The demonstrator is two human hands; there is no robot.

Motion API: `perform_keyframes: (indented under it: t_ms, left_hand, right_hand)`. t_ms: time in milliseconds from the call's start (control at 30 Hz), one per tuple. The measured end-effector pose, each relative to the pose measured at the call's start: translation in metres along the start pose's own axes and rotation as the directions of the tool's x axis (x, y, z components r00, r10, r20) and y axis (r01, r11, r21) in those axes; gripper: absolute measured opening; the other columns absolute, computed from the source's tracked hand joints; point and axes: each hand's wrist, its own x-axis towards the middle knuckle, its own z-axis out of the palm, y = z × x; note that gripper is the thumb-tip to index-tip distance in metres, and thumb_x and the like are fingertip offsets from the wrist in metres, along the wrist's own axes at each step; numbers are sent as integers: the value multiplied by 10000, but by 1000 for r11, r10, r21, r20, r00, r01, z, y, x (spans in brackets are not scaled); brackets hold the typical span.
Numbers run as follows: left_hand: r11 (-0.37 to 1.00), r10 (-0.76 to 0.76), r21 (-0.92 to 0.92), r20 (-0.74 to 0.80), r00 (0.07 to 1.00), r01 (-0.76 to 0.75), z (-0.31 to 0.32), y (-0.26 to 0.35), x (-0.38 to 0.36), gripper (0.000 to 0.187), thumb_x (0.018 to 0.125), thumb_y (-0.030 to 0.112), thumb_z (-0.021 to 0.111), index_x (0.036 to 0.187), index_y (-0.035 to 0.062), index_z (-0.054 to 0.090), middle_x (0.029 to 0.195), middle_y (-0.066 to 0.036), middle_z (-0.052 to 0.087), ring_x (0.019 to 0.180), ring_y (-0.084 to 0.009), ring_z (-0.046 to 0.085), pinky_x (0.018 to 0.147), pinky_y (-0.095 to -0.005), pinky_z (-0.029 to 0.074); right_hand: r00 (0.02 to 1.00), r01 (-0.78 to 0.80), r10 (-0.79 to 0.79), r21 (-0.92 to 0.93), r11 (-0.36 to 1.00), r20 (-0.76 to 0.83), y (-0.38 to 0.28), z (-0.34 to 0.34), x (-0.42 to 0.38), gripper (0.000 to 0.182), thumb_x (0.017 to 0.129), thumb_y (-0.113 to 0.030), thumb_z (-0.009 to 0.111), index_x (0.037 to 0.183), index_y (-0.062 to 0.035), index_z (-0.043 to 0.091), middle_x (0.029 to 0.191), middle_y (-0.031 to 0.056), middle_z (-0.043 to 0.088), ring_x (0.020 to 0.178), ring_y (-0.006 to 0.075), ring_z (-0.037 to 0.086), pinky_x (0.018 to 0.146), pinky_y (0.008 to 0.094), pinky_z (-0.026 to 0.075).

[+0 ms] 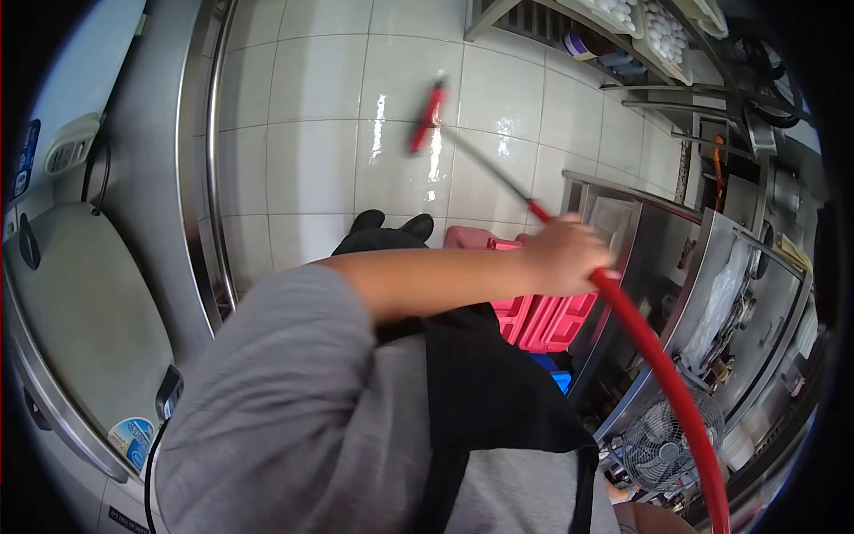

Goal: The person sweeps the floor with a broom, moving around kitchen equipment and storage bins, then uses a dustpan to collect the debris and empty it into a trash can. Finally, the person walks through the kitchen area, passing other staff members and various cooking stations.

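My left hand (pixel 569 255) is closed around a long red pole, with my left arm reaching across my body to the right. The upper part of the red pole (pixel 663 369) curves down past the bottom right edge. Beyond my hand a thin grey shaft (pixel 489 165) runs to a red floor tool head (pixel 429 116), slightly blurred, over shiny wet-looking white tiles (pixel 391 178). Only a bit of my right arm (pixel 654 518) shows at the bottom edge; my right hand is out of view.
A steel appliance with a rail (pixel 216 151) lines the left side. Pink crates (pixel 556 322) stand near my feet (pixel 416 225). On the right are a steel rack with eggs (pixel 665 40), a steel counter (pixel 756 311) and a fan (pixel 669 445).
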Motion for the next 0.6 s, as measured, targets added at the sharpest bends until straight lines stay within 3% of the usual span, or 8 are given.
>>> perform_keyframes:
  t_ms: [100, 133, 267, 333, 433, 467, 533, 600]
  left_hand:
    - [958, -282, 51, 5, 959, 281, -76, -50, -94, 130, 690, 244, 707, 677, 147, 621, 627, -59, 580, 661, -287, 593, 638, -421, 417]
    - [910, -393, 138, -19, 919, 391, -97, -81, -134, 113, 677, 200, 689, 655, 128, 606, 631, -72, 582, 650, -305, 586, 649, -424, 424]
    - [635, -613, 487, -154, 775, 599, -179, -159, -257, 326, 767, 167, 679, 555, 55, 458, 603, -126, 527, 642, -343, 516, 630, -446, 407]
    - [705, -579, 424, -119, 807, 568, -172, -176, -253, 331, 763, 166, 683, 551, 61, 452, 592, -126, 514, 644, -343, 517, 620, -440, 407]
    - [856, -498, 98, -102, 861, 507, -107, -157, -167, 137, 707, 52, 649, 630, 76, 538, 667, -118, 563, 683, -321, 544, 634, -404, 412]
    - [906, -408, 92, -70, 910, 413, -90, -149, -136, 135, 683, 36, 657, 628, 79, 542, 678, -114, 578, 710, -323, 560, 650, -411, 417]
    - [938, -302, 160, -59, 951, 308, -52, -148, -80, 99, 674, 106, 647, 642, 110, 553, 672, -92, 591, 744, -330, 580, 721, -456, 415]
    - [942, -314, 147, 64, 947, 303, -33, -146, -31, 82, 691, 140, 641, 665, 122, 566, 733, -87, 612, 818, -323, 584, 767, -464, 419]
  right_hand:
    - [957, 48, 54, 340, 939, -284, 69, -38, -33, 421, 938, -532, 468, 730, -166, 441, 560, -57, 383, 471, 105, 365, 520, 287, 349]
    - [923, -218, 300, 317, 923, -242, 101, -66, -45, 264, 918, -241, 476, 685, -135, 406, 516, -12, 377, 494, 133, 360, 589, 309, 355]
    - [895, -371, 442, 459, 807, -54, 266, 120, -82, 374, 960, -382, 510, 694, -147, 392, 513, -30, 384, 489, 114, 376, 563, 295, 337]
    - [952, -305, 273, 397, 865, 136, 248, 115, -64, 414, 947, -453, 516, 690, -150, 399, 505, -34, 417, 461, 115, 398, 517, 281, 320]
    - [968, -177, 208, 210, 962, -138, 166, 60, -32, 429, 828, -434, 684, 640, -162, 410, 485, -31, 438, 445, 78, 412, 483, 273, 306]
    - [961, -246, 272, 286, 926, -53, 132, 34, -24, 440, 712, -352, 781, 586, -192, 391, 475, -83, 386, 504, 60, 372, 673, 251, 333]
    - [951, -229, 237, 64, 971, -201, 98, 38, -15, 369, 676, -186, 711, 550, -201, 364, 450, -70, 374, 506, 64, 378, 690, 245, 345]
    - [997, 3, -6, -35, 999, -82, 99, 71, -11, 485, 904, -603, 472, 686, -176, 402, 555, -76, 352, 479, 87, 350, 545, 293, 353]
